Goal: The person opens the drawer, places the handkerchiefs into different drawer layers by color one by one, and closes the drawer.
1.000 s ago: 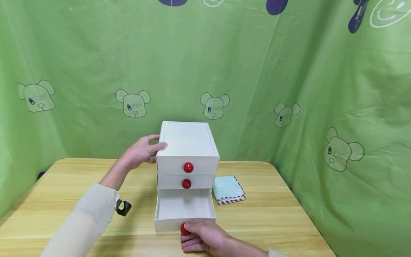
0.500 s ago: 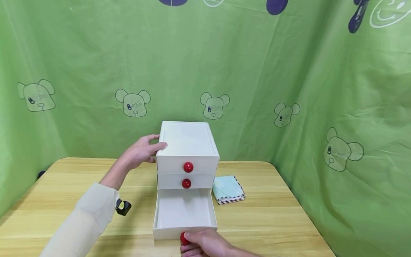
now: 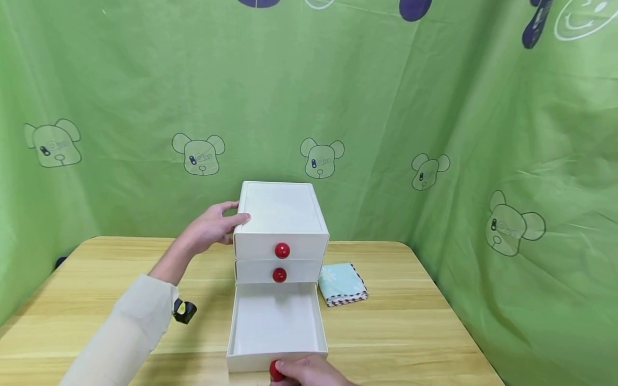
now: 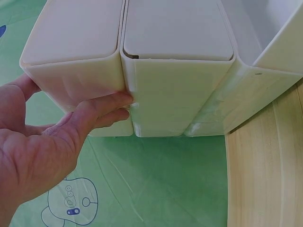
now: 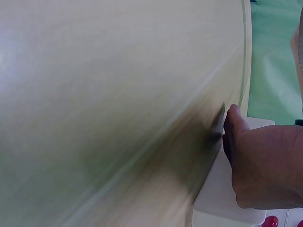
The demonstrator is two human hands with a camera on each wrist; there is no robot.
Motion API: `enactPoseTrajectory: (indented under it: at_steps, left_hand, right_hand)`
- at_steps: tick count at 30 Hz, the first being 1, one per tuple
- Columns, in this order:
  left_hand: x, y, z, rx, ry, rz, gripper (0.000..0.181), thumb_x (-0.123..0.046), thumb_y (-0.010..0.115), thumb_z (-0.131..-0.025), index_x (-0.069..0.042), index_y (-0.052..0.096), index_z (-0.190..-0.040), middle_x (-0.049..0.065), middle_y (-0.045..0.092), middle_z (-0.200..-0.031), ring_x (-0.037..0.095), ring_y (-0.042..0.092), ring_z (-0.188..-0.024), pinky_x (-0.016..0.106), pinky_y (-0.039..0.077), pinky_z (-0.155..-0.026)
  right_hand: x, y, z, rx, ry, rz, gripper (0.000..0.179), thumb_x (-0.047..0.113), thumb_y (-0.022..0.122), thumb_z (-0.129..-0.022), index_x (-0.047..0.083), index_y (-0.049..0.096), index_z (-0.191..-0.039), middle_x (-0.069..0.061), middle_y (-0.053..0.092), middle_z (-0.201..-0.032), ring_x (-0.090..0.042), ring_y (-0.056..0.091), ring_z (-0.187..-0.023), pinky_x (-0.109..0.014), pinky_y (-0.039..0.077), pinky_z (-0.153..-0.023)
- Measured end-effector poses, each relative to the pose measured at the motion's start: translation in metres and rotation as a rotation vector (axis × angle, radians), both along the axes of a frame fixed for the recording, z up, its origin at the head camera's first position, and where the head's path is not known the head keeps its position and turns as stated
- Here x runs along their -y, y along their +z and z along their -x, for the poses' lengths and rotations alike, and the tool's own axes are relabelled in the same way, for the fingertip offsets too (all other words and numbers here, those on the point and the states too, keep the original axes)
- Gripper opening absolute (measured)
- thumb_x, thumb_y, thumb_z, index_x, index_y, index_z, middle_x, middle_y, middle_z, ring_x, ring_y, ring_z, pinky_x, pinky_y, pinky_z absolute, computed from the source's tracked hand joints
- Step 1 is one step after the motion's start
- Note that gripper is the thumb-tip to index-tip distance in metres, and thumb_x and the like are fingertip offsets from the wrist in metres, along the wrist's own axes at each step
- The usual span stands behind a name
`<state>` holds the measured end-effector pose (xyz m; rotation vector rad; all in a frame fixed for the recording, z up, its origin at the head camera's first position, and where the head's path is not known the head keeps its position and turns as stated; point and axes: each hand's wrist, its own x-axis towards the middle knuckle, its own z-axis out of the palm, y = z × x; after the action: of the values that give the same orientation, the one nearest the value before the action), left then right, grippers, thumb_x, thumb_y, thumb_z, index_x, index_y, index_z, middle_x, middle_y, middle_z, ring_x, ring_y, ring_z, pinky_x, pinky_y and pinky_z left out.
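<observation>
A white drawer cabinet [image 3: 282, 209] with red knobs stands on the wooden table. Its bottom drawer [image 3: 277, 321] is pulled well out, and only bare white shows inside. My right hand [image 3: 314, 371] pinches the bottom drawer's red knob [image 3: 276, 371], thumb on top; the other fingers are mostly hidden below the frame. My left hand [image 3: 212, 228] steadies the cabinet's upper left side, its thumb over the top edge. In the left wrist view the left hand [image 4: 47, 142] has its fingers extended along the top unit's side wall. The two upper drawers are closed.
A folded light-blue cloth [image 3: 341, 284] with a checked edge lies right of the cabinet. Green curtain [image 3: 270, 107] hangs behind and on both sides of the table [image 3: 396, 321]. A black piece [image 3: 184, 311] sits at the left sleeve's cuff.
The bottom drawer has slid further out toward me, with my right hand moving along on its knob. My left hand has stayed on the cabinet's side.
</observation>
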<state>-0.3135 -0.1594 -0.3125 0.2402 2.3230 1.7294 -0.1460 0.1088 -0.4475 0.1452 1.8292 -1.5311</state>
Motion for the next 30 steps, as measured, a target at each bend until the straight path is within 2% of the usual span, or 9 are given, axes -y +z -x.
enactPoseTrajectory:
  at_steps: [5,14,22,26,30]
  left_hand:
    - [0.0,0.001,-0.001,0.001,0.003,0.006,0.082,-0.039,0.06,-0.093,-0.01,0.013,-0.153,0.016,0.06,-0.123,0.029,0.059,-0.11,0.041,0.052,-0.091]
    - [0.0,0.001,-0.002,-0.004,0.002,0.027,0.082,-0.04,0.059,-0.093,-0.01,0.012,-0.153,0.015,0.061,-0.119,0.027,0.062,-0.104,0.041,0.052,-0.091]
    - [-0.001,0.002,-0.003,-0.011,0.002,0.029,0.081,-0.04,0.059,-0.093,-0.01,0.013,-0.153,0.016,0.059,-0.123,0.029,0.06,-0.108,0.041,0.053,-0.09]
    - [-0.001,0.001,-0.003,-0.011,0.002,0.029,0.081,-0.04,0.059,-0.093,-0.01,0.013,-0.153,0.016,0.059,-0.124,0.029,0.06,-0.108,0.04,0.053,-0.09]
    - [-0.001,0.001,-0.002,-0.01,0.004,0.023,0.08,-0.039,0.058,-0.094,-0.009,0.013,-0.153,0.016,0.059,-0.124,0.029,0.06,-0.108,0.04,0.053,-0.089]
  right_hand:
    - [-0.001,0.0,0.001,0.005,0.022,-0.011,0.038,0.037,0.063,-0.091,0.002,0.068,-0.104,-0.005,0.072,-0.09,-0.013,0.069,-0.081,-0.026,0.057,-0.076]
    - [-0.003,-0.002,-0.001,-0.014,0.053,-0.004,0.038,0.039,0.062,-0.091,0.003,0.067,-0.102,-0.006,0.071,-0.09,-0.014,0.069,-0.08,-0.026,0.057,-0.074]
    - [-0.006,-0.001,-0.004,-0.057,0.1,-0.013,0.044,0.047,0.062,-0.087,0.005,0.069,-0.099,-0.006,0.071,-0.086,-0.013,0.069,-0.077,-0.024,0.057,-0.07]
    - [-0.009,0.0,-0.004,-0.087,0.158,-0.031,0.047,0.05,0.06,-0.087,0.005,0.069,-0.097,-0.006,0.071,-0.084,-0.012,0.068,-0.075,-0.022,0.056,-0.066]
    - [-0.014,0.004,-0.002,-0.097,0.256,-0.067,0.052,0.058,0.056,-0.086,0.008,0.07,-0.093,-0.002,0.07,-0.079,-0.007,0.064,-0.067,-0.016,0.05,-0.055]
